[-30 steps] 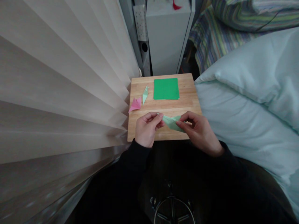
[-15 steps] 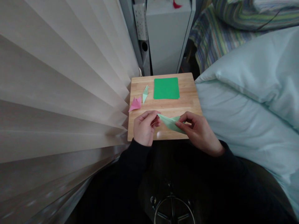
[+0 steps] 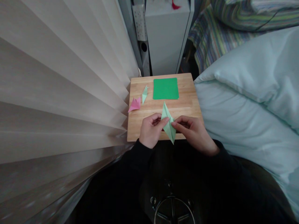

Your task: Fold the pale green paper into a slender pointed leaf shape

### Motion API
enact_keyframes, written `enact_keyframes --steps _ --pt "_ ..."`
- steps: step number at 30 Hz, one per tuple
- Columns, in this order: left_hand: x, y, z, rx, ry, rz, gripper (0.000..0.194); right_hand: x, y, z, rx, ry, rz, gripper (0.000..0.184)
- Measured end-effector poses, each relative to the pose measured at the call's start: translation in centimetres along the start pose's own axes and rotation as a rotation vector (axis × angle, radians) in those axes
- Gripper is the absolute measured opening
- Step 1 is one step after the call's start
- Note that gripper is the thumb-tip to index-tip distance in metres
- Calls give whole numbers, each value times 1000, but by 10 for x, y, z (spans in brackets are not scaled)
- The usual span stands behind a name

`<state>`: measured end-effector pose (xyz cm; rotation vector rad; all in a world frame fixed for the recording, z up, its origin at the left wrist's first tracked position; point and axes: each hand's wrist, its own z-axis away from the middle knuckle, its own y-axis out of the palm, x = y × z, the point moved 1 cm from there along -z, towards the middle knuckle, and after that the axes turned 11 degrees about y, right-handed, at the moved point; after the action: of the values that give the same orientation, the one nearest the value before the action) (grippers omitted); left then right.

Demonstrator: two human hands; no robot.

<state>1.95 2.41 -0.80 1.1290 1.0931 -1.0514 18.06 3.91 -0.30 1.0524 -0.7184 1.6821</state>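
Note:
A pale green origami paper, folded into a long diamond, is held between both hands above the near edge of the wooden table. My left hand pinches its left side, thumb on top. On the right side, my right hand grips it between thumb and fingers. One point of the diamond faces away from me, the other toward my lap. Beyond my hands lies a stack of green square paper. A small pale green folded piece and a pink folded piece rest at the left.
A pleated cream curtain hangs along the table's left side. A white cabinet stands behind the table. Pale blue bedding borders it on the right, with striped fabric farther back. A round metal stool base shows below.
The folded paper has turned from lying sideways to pointing away from me. My left hand moved right and now pinches its side instead of its left tip.

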Motion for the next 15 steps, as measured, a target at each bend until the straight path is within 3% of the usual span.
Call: enact_keyframes --steps 10,15 --pt "-1 -1 0 11 52 -117 24 1 -1 2 42 -65 198 24" --pt "-3 -2 0 37 86 -155 24 0 1 1 -30 -117 154 21"
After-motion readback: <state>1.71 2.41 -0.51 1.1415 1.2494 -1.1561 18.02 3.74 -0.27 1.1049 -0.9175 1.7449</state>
